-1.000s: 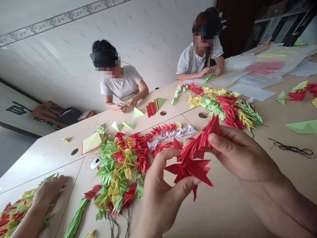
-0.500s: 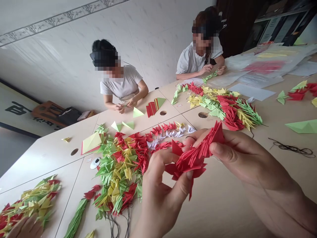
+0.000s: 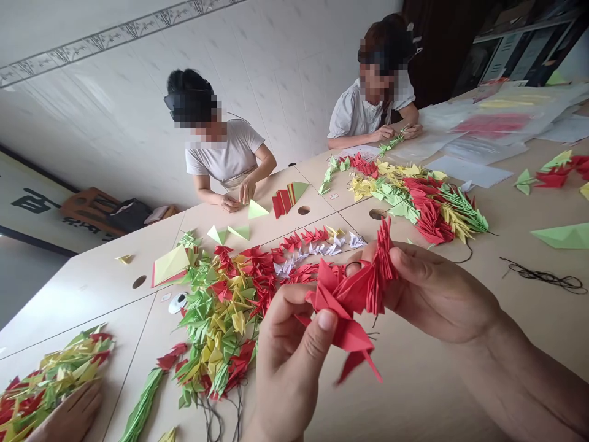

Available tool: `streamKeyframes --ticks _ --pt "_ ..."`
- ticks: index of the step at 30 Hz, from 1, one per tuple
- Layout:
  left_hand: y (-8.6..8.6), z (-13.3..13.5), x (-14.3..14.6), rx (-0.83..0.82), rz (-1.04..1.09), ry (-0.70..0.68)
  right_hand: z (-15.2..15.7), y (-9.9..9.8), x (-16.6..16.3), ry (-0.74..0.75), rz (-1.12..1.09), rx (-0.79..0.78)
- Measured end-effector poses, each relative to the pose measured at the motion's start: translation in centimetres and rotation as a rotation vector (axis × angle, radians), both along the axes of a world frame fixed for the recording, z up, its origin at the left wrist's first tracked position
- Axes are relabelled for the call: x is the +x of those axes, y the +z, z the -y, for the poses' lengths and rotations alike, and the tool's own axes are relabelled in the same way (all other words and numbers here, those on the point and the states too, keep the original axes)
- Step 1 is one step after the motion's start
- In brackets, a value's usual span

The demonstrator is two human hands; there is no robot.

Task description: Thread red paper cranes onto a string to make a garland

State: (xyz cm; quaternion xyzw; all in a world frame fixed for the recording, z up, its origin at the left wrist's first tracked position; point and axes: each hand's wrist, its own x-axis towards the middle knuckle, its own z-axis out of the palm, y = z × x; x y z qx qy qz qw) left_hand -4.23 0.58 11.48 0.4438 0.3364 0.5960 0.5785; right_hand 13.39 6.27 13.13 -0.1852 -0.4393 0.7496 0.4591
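Note:
Between my two hands hangs a string of red paper cranes (image 3: 381, 270), held above the table. My left hand (image 3: 292, 359) pinches the loose crane (image 3: 350, 336) at the lower end between thumb and fingers. Tightly stacked cranes at the other end are gripped by my right hand (image 3: 444, 298), its thumb on top and its fingers partly hidden behind them. A short dark thread end shows below the stack. Just left of my left hand lies a heap of green, yellow and red paper cranes (image 3: 216, 331).
Two co-workers sit across the table (image 3: 506, 356), handling green paper. Another person's hand (image 3: 69, 414) rests by a crane pile (image 3: 55, 374) at lower left. Black cord (image 3: 543, 276) lies at right. More crane strings (image 3: 427, 209), paper sheets (image 3: 172, 267) and plastic bags (image 3: 497, 123) are spread around.
My hands have turned the red cranes: the stack now stands more upright, and the lower crane is spread away from it. The hand at lower left has shifted right.

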Motion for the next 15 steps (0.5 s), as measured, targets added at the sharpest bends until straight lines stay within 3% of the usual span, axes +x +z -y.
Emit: streamKeyframes --ticks 8,15 --pt "0.5 -0.1 0.6 -0.039 0.068 0.024 0.3 -0.1 0.0 -0.029 -0.017 0.146" --pt "1.0 -0.6 0.9 -0.070 0.207 0.010 1.1 0.2 0.5 -0.108 0.072 0.556"
